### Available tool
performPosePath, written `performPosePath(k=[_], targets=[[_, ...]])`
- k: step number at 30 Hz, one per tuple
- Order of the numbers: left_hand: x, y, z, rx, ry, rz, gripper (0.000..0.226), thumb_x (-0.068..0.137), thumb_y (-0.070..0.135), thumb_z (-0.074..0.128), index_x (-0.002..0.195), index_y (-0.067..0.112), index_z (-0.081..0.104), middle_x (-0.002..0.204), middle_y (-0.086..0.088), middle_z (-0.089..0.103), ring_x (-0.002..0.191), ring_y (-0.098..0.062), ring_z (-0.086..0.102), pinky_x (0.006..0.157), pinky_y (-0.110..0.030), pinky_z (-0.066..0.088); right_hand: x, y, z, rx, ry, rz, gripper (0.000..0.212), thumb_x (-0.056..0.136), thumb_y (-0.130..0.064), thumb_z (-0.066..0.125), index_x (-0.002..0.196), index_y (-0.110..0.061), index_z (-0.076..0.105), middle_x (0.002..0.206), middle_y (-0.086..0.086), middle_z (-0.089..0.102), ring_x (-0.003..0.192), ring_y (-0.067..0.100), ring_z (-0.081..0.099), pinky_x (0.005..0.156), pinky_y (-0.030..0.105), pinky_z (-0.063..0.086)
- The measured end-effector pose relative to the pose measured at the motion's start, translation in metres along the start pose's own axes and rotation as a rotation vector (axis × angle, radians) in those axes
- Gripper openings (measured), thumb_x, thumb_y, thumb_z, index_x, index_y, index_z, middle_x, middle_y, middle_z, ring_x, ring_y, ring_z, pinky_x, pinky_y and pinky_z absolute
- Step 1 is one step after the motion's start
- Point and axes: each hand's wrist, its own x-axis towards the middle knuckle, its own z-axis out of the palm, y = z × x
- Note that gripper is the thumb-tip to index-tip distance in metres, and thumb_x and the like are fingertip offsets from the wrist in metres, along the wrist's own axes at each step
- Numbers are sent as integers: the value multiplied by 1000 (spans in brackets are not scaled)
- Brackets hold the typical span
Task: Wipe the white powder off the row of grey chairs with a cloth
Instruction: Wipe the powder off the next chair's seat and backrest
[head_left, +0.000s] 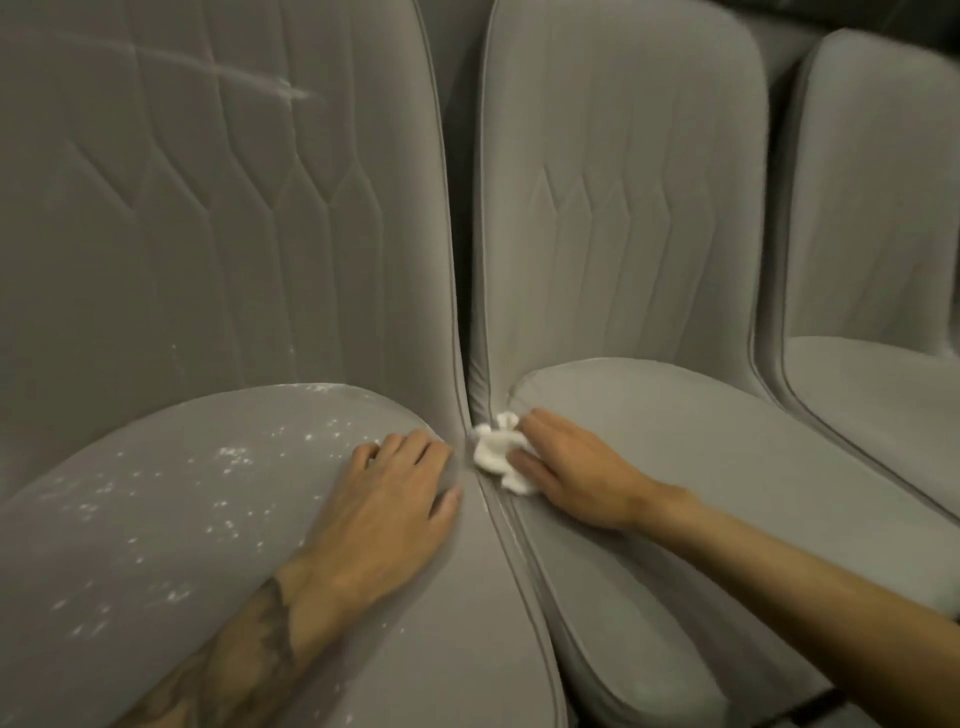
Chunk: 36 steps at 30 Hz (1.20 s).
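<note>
A crumpled white cloth (496, 452) is lying at the left rear corner of the middle chair's (675, 467) seat, right against the narrow gap between it and the left chair (208, 260). The right hand (576, 467) is pressing down on the cloth with straight, extended fingers, not curling around it. The left hand (395, 499) is resting flat and open on the right edge of the left chair's seat, fingers slightly spread, gripping nothing. White powder (234, 457) is speckling that seat to the left of the hand, and faint streaks are showing high on its quilted backrest (the middle seat is looking clean by comparison). A third grey chair (872, 234) is standing just beside, on the right.
</note>
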Motion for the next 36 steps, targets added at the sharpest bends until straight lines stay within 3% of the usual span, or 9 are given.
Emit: performPosePath(k=[4,10,16,19,22,26,28,32,36], targets=[[-17,1,-4,-9,22,16,33,108,44,36,136,30,47,131,11,44,121,-11,42,110,-32,32,24,-3,14,-52,97,303,28,103,-30,46,111,-4,52,115,18,56,105,36,54,80,36,32],[-40,-3,-7,-36,36,52,30,107,44,40,128,29,53,124,9,44,116,-13,43,104,-35,37,-42,-72,16,-51,93,193,23,103,-36,46,106,-14,50,105,6,54,93,24,50,73,27,28],[-56,-21,-24,-29,28,-39,35,108,46,36,137,31,49,139,11,39,128,-11,39,112,-33,31,4,-90,23,49,181,350,19,102,-32,44,105,-14,48,111,11,55,98,33,54,82,42,43],[-67,-47,-33,19,23,-114,44,106,53,28,139,31,48,140,9,40,130,-14,39,113,-34,30,54,-97,45,-39,165,467,35,99,-32,52,118,-3,48,123,20,52,108,39,51,90,44,39],[-77,-77,-43,91,19,-191,63,94,60,15,137,31,51,138,7,44,126,-16,43,109,-35,33,82,-123,68,-247,120,333,39,99,-28,47,127,0,46,125,19,50,109,37,46,90,44,35],[-88,-112,-53,121,63,-280,48,100,51,31,133,26,55,133,4,48,120,-19,46,103,-38,34,84,-114,69,-195,84,137,41,101,-33,36,115,3,50,114,23,51,101,40,48,81,46,34],[-96,-129,-61,148,61,-346,45,103,50,33,134,25,56,133,4,49,121,-19,46,103,-39,34,91,-97,67,-218,59,158,47,99,-39,31,110,1,51,110,23,51,100,39,49,76,42,30],[-113,-162,-74,178,70,-450,47,104,51,33,132,24,59,133,2,54,122,-23,50,102,-42,36,117,-116,73,-173,7,277,48,100,-37,48,127,2,43,125,22,49,110,39,46,90,43,35],[-124,-199,-83,205,52,-482,41,107,47,41,134,22,59,135,-1,56,124,-25,50,105,-45,37,116,-148,86,-81,-3,115,39,102,-33,48,122,1,47,123,22,51,107,36,47,90,40,33]])
